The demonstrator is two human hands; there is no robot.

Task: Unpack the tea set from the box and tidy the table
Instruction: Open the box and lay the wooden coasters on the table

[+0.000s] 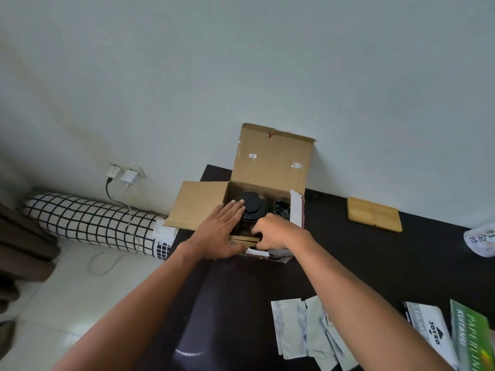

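Observation:
An open cardboard box (270, 162) stands at the far left of the dark table (361, 263), its flaps up. Inside sits a glass teapot with a black lid (253, 204), and a dark glass piece (281, 207) is to its right. A thin bamboo board (245, 239) stands on edge along the box's near wall. My left hand (219, 231) lies flat over the near left edge, fingertips touching the lid. My right hand (276, 234) is curled at the near edge, fingers pinched on the board's right end.
Two flat bamboo pieces (375, 214) lie by the wall to the right. A crumpled white bag (482, 239) is at the right edge. Paper sachets (294, 328), a white Joyko box (431, 333) and a green booklet (474, 338) lie near me. A checked bolster (88, 220) lies on the floor at left.

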